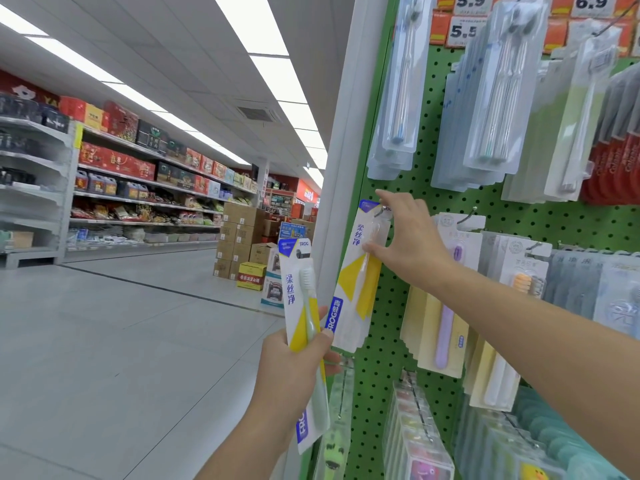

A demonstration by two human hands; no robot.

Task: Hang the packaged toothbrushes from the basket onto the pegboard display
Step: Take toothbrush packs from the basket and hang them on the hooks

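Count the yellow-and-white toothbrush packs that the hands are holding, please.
2: one in the left hand, pack; one under the right hand at the pegboard, pack. More may hang behind it.

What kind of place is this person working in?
Almost certainly a supermarket or general store. A green pegboard holds hanging packaged toothbrushes under price tags, long shelves of boxed goods line the aisle, and stacked cartons stand on the floor.

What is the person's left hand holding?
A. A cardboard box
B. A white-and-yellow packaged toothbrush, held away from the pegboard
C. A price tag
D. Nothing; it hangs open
B: the left hand grips a white-and-yellow packaged toothbrush short of the green pegboard, while the right hand holds a matching pack up at a peg.
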